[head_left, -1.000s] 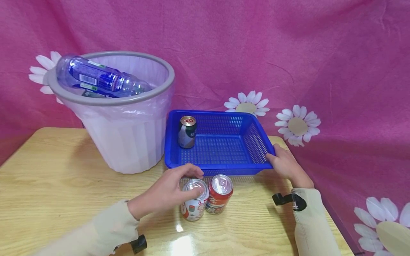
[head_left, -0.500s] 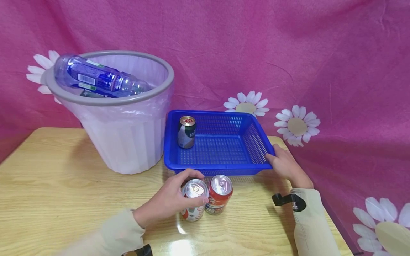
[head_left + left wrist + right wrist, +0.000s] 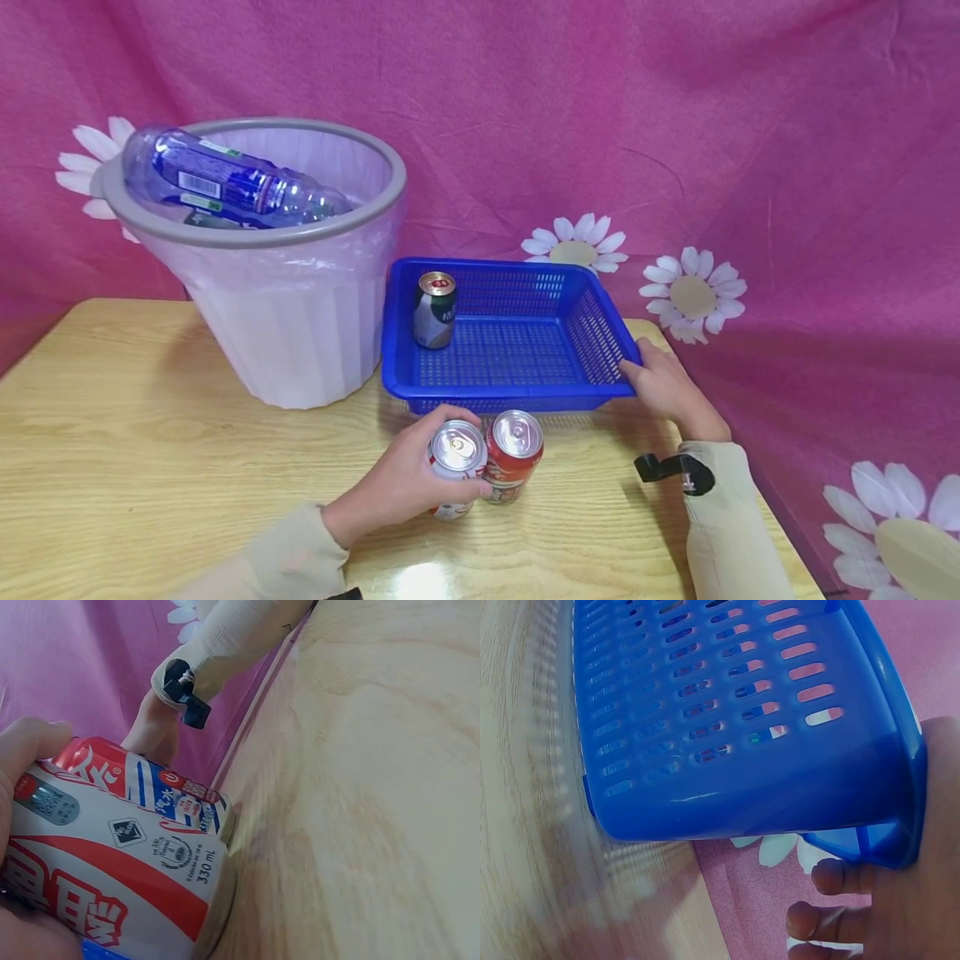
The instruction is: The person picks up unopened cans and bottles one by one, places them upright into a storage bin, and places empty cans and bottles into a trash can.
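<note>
My left hand [image 3: 401,483] curls round a white-and-red soda can [image 3: 457,450], thumb on the near side and fingers on the far side. In the left wrist view that soda can [image 3: 112,862] stands with its base at the wooden tabletop, "330 mL" printed near it. Close beside it on the right is a red soda can [image 3: 515,454], upright. My right hand [image 3: 663,383] grips the right front corner of a blue plastic basket [image 3: 517,392], thumb over the rim. In the right wrist view its fingers [image 3: 829,922] reach under the basket's rim [image 3: 907,750].
A dark green-and-silver can [image 3: 435,312] stands upright in the basket's left part. Left of the basket is a lined white bin [image 3: 300,333] with a grey rim. A clear plastic bottle [image 3: 217,179] with a blue label lies across its opening. A pink flowered cloth [image 3: 510,125] hangs behind.
My left hand has come down from over the white-and-red can and closed round its side. The right hand stays on the basket's corner.
</note>
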Available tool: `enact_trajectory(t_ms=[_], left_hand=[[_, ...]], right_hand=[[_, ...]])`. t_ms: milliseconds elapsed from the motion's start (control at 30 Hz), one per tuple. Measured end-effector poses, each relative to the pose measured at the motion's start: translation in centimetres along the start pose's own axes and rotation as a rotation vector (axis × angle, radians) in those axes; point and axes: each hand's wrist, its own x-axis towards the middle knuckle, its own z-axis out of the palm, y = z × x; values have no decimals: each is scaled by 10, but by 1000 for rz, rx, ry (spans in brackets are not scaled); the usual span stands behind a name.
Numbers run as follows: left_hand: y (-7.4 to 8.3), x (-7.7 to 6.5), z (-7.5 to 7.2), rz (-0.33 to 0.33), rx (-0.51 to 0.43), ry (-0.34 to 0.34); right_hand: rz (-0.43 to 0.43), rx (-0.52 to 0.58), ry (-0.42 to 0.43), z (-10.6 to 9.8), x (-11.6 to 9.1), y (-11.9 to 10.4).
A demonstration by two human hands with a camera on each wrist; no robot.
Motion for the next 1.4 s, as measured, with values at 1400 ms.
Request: enact_trajectory(t_ms=[1400], left_hand=[[-10, 0, 6, 41, -65, 59]], right_hand=[[-7, 10, 2, 0, -1, -1]])
